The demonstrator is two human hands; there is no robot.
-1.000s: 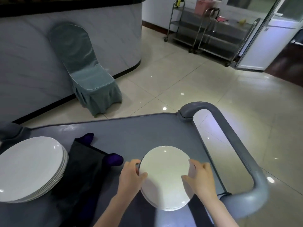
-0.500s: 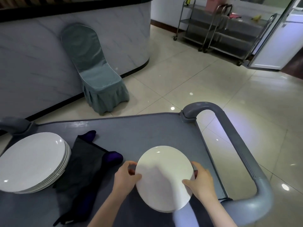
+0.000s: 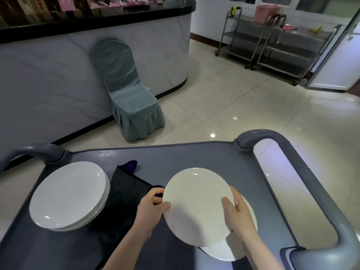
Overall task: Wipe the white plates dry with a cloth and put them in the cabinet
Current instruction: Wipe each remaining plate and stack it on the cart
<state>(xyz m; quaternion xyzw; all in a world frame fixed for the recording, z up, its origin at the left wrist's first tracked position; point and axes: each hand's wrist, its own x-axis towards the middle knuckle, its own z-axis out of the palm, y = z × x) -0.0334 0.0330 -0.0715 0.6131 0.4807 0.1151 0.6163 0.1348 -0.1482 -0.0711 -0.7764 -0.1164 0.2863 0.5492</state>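
Spanning the bottom of the view, the grey cart (image 3: 175,158) carried everything in play. Its left side bore a stack of white plates (image 3: 66,193), glossy and smooth, with small glints on the top one. Just beside that stack, between it and the hands, lay the dark cloth (image 3: 126,193), rumpled and held by nobody. To the right, a single white plate (image 3: 196,207) was held tilted above the cart, over a lower pile (image 3: 220,252) that showed beneath its near edge. The left hand (image 3: 151,209) gripped the plate's left rim, thumb on the face and fingers curled under. The right hand (image 3: 241,221) clasped the opposite rim in the same way. The step looked to be taking one plate off the pile for wiping, with drying not yet begun. The next move probably called for one hand to keep the plate while the other reached for the cloth. A glazed rim could slip in a one-handed hold. No cabinet was in view.
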